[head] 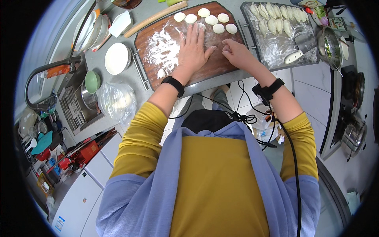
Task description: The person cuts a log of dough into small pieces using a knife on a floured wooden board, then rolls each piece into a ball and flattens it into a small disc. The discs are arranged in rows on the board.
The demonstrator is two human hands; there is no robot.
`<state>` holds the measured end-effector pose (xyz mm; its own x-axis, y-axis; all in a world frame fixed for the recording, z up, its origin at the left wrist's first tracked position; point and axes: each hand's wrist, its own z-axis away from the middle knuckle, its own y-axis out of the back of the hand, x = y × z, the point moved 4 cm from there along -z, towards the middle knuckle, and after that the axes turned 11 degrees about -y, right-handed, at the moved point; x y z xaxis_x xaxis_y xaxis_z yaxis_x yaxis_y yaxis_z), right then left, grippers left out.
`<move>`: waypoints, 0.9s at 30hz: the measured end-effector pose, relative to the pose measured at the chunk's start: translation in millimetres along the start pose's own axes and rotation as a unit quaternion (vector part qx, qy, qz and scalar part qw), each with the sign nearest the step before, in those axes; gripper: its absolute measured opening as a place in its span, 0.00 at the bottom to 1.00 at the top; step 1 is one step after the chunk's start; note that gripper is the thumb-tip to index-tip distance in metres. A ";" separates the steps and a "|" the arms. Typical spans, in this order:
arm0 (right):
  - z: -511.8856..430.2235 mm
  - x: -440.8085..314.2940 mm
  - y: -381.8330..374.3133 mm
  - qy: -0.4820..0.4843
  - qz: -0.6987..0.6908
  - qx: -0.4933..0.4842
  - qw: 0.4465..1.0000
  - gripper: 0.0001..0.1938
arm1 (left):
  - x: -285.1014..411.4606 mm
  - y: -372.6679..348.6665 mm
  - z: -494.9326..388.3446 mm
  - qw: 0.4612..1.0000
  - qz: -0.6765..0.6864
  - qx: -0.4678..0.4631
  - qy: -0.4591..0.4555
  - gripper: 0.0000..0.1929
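Note:
My left hand (192,49) lies flat with spread fingers on a floured wooden board (216,60), its fingertips at a small dough round (201,27). To its right my right hand (237,53) is over the board with curled fingers; whether it holds anything cannot be told. Several flattened dough discs (211,19) lie along the board's far side. A small dough lump (161,73) sits near the lower left corner, by scattered white flour (162,47). A wooden rolling pin (157,18) rests along the board's upper left edge.
On the right, a second board (275,56) bears several folded dumplings (279,26) and a cleaver (305,44). Beyond it stands a metal colander (328,47). At left are a white bowl (117,58), a green bowl (92,82), a plastic bag (117,102) and a sink (74,109).

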<state>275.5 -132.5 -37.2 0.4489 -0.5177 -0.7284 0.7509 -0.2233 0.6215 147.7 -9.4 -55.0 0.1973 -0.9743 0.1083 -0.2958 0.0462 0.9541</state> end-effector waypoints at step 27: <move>-0.3 -39.4 -51.2 0.251 0.146 -0.008 0.957 0.09 | -108.4 70.2 62.6 0.953 0.216 -0.100 0.186 0.20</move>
<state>219.5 -100.5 -40.4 0.8136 -0.0924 -0.5740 0.5639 -0.1148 0.8178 47.1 85.6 -17.2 0.4269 -0.7108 0.5590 -0.2471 0.5029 0.8282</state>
